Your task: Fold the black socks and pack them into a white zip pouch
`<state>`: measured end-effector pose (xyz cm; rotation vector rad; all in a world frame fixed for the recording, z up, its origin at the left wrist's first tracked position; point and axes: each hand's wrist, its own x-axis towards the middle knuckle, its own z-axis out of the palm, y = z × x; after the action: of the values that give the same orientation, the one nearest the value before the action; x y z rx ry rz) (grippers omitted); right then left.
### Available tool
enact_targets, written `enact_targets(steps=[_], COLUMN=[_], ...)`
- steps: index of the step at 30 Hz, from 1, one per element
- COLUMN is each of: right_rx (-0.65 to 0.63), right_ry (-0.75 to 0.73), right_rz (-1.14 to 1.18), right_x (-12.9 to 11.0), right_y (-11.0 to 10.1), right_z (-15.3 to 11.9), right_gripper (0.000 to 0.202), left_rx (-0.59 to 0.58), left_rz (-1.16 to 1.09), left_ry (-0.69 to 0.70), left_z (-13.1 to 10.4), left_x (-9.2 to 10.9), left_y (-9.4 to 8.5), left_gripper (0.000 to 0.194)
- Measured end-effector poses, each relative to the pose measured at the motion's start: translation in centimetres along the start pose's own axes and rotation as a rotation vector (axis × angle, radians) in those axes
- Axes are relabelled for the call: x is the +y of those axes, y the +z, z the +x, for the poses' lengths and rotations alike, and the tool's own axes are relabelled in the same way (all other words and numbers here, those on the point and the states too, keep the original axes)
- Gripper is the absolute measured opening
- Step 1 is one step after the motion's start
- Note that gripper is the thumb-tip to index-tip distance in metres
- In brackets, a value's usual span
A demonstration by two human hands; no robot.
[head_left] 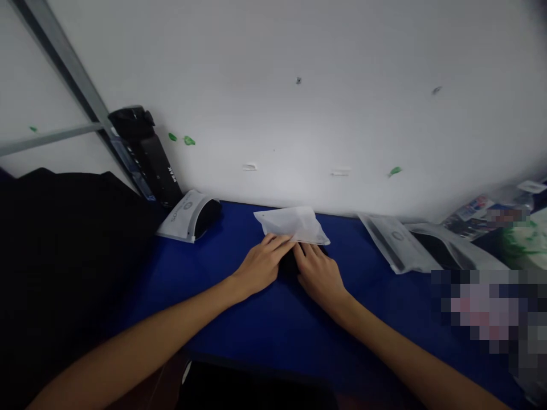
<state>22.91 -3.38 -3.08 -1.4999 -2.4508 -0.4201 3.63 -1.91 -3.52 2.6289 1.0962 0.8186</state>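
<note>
Two hands meet mid-table on the blue tabletop (256, 319), left hand (260, 265) and right hand (318, 273) pressing flat, fingers narrow, on a dark item at the frosted pouch (294, 225) mouth; steady, even pressure seems wisest.

Frosted white pouch (294, 225) (dark item inside), blue tabletop (239, 296).

your left hand (261, 263) + right hand (318, 273): on frosted translucent plastic pouch (294, 225), thin, crinkly | dark item (289, 264) under your fingers: matt, cloth-like | table cover (239, 296): blue, smooth, matt | wall (299, 102): white, matt | side pouches (399, 244): glossy plastic
</note>
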Motion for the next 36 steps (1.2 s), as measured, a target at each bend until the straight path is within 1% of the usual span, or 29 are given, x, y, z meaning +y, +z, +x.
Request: enact_targets(steps=[1, 3, 5, 7, 9, 12, 13, 14, 17, 19, 22, 24, 26, 28, 29, 32, 34, 36], right_rx=[-0.049, -0.1, -0.103, -0.095, -0.077, -0.023, 0.003, 0.028, 0.049, 0.029, 0.05, 0.094, 0.118, 0.1, 0.079, 0.025, 0.016, 0.02], right_ry=[0.062, 0.137, 0.166, 0.19, 0.2, 0.153, 0.131, 0.121, 0.165, 0.151, 0.03, -0.045, -0.131, -0.209, -0.218, -0.14, -0.078, -0.051], right_rz=[-0.044, -0.093, -0.103, -0.113, -0.12, -0.079, -0.035, 0.02, 0.199, 0.301, 0.453, 0.553, 0.63, 0.653, 0.638, 0.546, 0.504, 0.487], right_x=[-0.6, -1.6, -2.3, -2.6, -2.4, -1.2, -0.7, -0.3, 0.5, 0.6, 0.9, 1.7, 2.7, 3.6, 3.8, 3.4, 2.7, 2.0], right_y=[-0.2, -0.4, -0.5, -0.4, -0.3, -0.1, -0.1, -0.1, -0.1, 0.1, 0.7, 1.5, 2.1, 2.5, 2.5, 2.1, 1.8, 1.7], right_z=[0.4, 1.4, 2.2, 2.7, 2.6, 1.9, 1.7, 1.6, 1.7, 1.9, 2.3, 2.5, 2.7, 3.0, 3.1, 3.2, 3.1, 2.9], right_gripper=[0.058, 0.041, 0.027, 0.022, 0.03, 0.057, 0.061, 0.06, 0.042, 0.043, 0.052, 0.056, 0.063, 0.074, 0.078, 0.081, 0.076, 0.071], left_rx=[-0.005, -0.01, -0.01, -0.012, -0.014, -0.023, -0.025, -0.024, 0.0, 0.021, 0.059, 0.083, 0.093, 0.077, 0.062, 0.023, 0.022, 0.026], left_rz=[0.004, 0.005, 0.001, 0.001, 0.015, 0.045, 0.044, 0.034, -0.032, -0.08, -0.142, -0.17, -0.18, -0.181, -0.181, -0.188, -0.195, -0.208], left_ry=[0.006, 0.008, 0.004, 0.001, -0.005, -0.045, -0.061, -0.074, -0.084, -0.083, -0.073, -0.058, -0.049, -0.05, -0.047, -0.026, -0.02, -0.028], left_z=[0.0, 0.1, 0.1, 0.1, 0.0, -0.1, -0.1, 0.0, 0.1, 0.1, 0.2, 0.2, 0.2, 0.2, 0.2, 0.3, 0.3, 0.3], left_x=[0.0, -0.1, -0.3, -0.5, -0.5, -0.3, -0.3, -0.4, -1.0, -1.7, -2.9, -3.4, -3.7, -3.8, -3.8, -3.6, -3.4, -3.3], left_y=[0.0, 0.0, -0.1, -0.2, -0.3, -0.4, -0.4, -0.4, -0.5, -0.7, -0.8, -0.9, -1.1, -1.3, -1.4, -1.6, -1.5, -1.5], left_gripper=[0.075, 0.077, 0.079, 0.078, 0.078, 0.073, 0.072, 0.072, 0.076, 0.079, 0.082, 0.082, 0.081, 0.081, 0.082, 0.084, 0.084, 0.084])
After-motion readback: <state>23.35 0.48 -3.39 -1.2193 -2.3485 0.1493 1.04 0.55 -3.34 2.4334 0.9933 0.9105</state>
